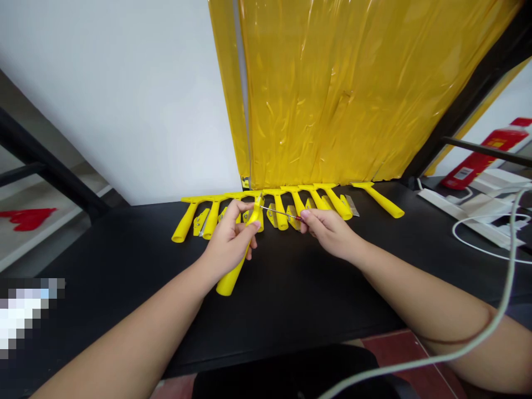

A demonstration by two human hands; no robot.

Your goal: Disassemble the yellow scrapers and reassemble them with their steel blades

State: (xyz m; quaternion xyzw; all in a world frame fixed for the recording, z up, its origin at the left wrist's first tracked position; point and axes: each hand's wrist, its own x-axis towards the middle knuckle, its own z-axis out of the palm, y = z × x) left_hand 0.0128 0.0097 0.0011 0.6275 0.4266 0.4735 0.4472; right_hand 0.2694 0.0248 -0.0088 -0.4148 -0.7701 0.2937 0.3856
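My left hand (235, 235) is wrapped round a yellow scraper handle (233, 280), its hollow end pointing down toward me. In my right hand (326, 227) is a thin screwdriver (278, 211) with a red grip. Its metal shaft reaches left to the scraper's head, near my left fingertips; whether the tip sits in a screw is too small to tell. Behind both hands, several yellow scrapers (185, 221) lie in a row along the back of the black table (291, 288). Small yellow blade holders (198, 220) with clear parts lie between them. One scraper (380, 199) lies apart at the right.
A white panel (124, 100) and a yellow plastic sheet (357, 100) stand behind the row. At the right are a red bottle (484, 158), a white power strip (461, 213) and a pale cable (505, 299) crossing over my right forearm.
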